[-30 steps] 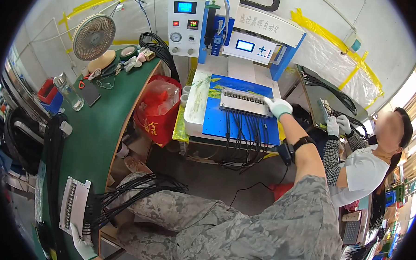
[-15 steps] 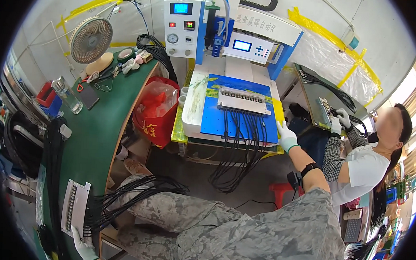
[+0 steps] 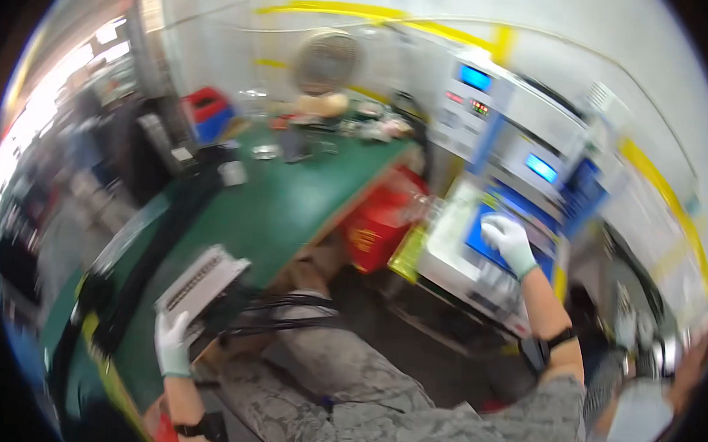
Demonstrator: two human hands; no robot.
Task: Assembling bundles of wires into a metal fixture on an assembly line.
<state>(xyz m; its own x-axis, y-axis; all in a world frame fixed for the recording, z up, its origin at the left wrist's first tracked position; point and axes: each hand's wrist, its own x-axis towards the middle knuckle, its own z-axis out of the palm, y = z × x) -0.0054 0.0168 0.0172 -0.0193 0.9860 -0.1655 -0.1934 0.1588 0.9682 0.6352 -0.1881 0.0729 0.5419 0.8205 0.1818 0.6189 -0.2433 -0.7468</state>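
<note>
White-gloved, the left hand (image 3: pixel 173 343) grasps the block (image 3: pixel 204 282) at eight o'clock, likely because its cables (image 3: pixel 297 301) tug; blur hides whether the right hand (image 3: pixel 509 240), at three o'clock, grips anything.

A green workbench (image 3: pixel 283 206), white machine (image 3: pixel 529 110) and black cables (image 3: pixel 287 306) mark this a workshop.

So there's a beige fan (image 3: pixel 326 63) up by the white wall (image 3: pixel 584 26), and a dark, flat phone-shaped thing (image 3: pixel 294 146) lying just in front of it. Red and blue bins (image 3: pixel 206 105) sit bunched together further left, yellow tape (image 3: pixel 339 9) runs along the wall, and a bright red bag (image 3: pixel 381 230) is lower down, right of the fan.
</note>
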